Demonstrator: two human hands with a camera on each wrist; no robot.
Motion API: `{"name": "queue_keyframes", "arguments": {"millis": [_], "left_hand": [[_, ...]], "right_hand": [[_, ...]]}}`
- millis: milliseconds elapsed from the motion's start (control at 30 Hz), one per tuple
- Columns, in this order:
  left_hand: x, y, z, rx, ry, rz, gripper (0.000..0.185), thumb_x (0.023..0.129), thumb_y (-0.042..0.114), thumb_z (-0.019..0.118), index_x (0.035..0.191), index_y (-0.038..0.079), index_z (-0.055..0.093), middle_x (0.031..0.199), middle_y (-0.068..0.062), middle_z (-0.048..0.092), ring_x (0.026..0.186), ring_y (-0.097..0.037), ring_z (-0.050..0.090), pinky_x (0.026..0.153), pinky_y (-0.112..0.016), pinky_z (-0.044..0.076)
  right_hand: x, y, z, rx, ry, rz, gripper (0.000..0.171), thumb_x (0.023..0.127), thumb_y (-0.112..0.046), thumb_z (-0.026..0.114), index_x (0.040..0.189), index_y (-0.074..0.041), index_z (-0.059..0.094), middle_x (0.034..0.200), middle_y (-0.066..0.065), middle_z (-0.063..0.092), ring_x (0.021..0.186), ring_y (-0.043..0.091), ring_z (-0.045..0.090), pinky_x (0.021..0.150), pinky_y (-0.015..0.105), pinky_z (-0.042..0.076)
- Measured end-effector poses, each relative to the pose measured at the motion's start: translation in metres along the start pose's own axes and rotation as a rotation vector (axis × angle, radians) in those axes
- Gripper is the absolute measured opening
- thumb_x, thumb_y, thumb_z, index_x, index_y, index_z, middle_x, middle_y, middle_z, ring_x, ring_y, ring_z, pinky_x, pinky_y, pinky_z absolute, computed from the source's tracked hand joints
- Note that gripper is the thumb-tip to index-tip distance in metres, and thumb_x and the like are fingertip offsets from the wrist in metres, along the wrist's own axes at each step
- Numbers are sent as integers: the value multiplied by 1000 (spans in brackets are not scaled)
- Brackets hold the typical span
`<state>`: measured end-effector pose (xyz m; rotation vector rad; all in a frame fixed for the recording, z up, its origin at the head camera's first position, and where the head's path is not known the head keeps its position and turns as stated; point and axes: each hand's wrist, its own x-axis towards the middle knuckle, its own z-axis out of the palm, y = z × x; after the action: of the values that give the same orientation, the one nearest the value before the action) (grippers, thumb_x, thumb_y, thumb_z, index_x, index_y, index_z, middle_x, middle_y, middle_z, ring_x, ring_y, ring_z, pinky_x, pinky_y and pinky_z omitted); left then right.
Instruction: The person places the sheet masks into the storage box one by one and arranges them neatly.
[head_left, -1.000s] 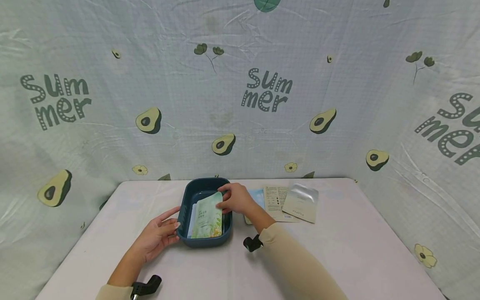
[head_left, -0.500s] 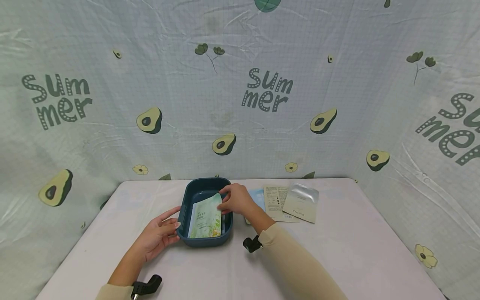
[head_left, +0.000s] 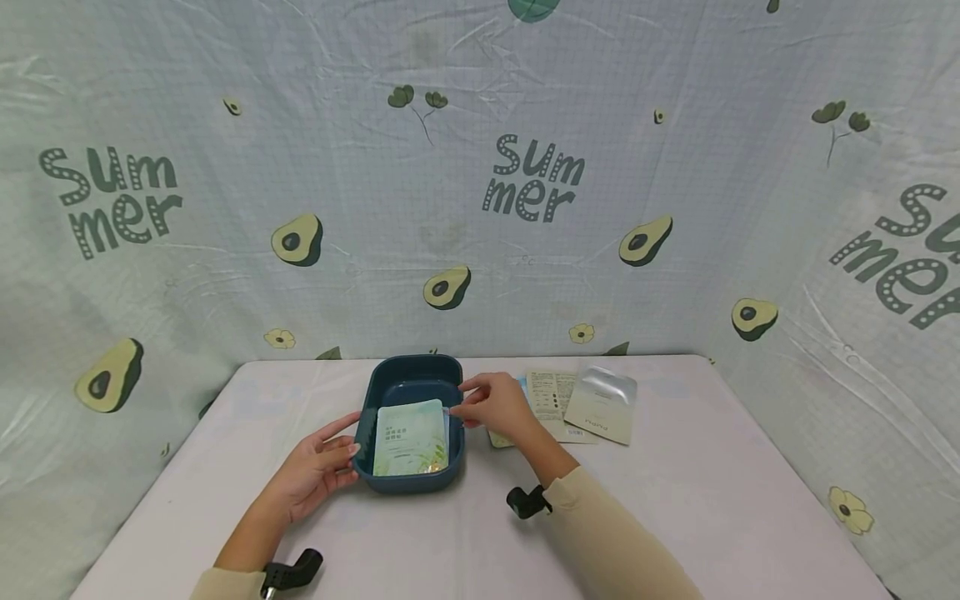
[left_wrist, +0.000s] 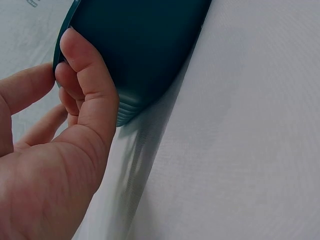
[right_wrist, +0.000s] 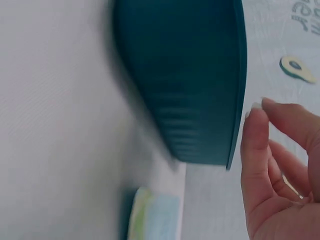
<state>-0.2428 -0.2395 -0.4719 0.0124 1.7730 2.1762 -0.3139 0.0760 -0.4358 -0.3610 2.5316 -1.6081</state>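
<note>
The green sachet (head_left: 410, 447) lay flat inside the dark blue tray (head_left: 365, 417), between the 2 hands, resting on other packets whose edges showed beneath it. The left hand (head_left: 315, 473) held the tray's left wall, its curled fingers (left_wrist: 82, 75) pressed against the outer side and rim, the thumb apart above. The right hand (head_left: 495, 406) hovered just beside the tray's right rim, fingers loosely bent and holding nothing, its fingertips (right_wrist: 254, 127) close to the rim without clearly touching it. Just beyond the right hand, on the white table (head_left: 675, 500), lay a blue packet (right_wrist: 152, 220), a printed beige packet (head_left: 550, 400) and a silver pouch (head_left: 602, 404), overlapping one another.
</note>
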Motion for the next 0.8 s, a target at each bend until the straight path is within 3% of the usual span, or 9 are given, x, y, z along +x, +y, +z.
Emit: {"name": "queue_keyframes", "arguments": {"millis": [300,533,800], "left_hand": [[-1,1,2,9,3,3,73,103,6,57,164,10,17,107,2,62,83,-11,64,75,-23,58],[-1,2,3,9,10,-3,73,104,7,57,164,10,17,106,2,61,83,-10,64,75,-23,58],[1,1,2,9,24,-12,72,104,8,58,164,11,18,106,3,62,83,-10,64,75,-24,58]], "right_hand": [[-17,26,-20,95,55,10,45,86,-22,83,124,-3,71,92,6,75,73,17,75,74,33,63],[-28,41,-27,179,131,-24,42,85,-19,84,120,1,72,98,10,75,81,22,76,76,33,63],[-39,50,-37,212,175,-51,45,85,-18,84,124,-1,70,103,9,75,86,18,75,78,29,62]]}}
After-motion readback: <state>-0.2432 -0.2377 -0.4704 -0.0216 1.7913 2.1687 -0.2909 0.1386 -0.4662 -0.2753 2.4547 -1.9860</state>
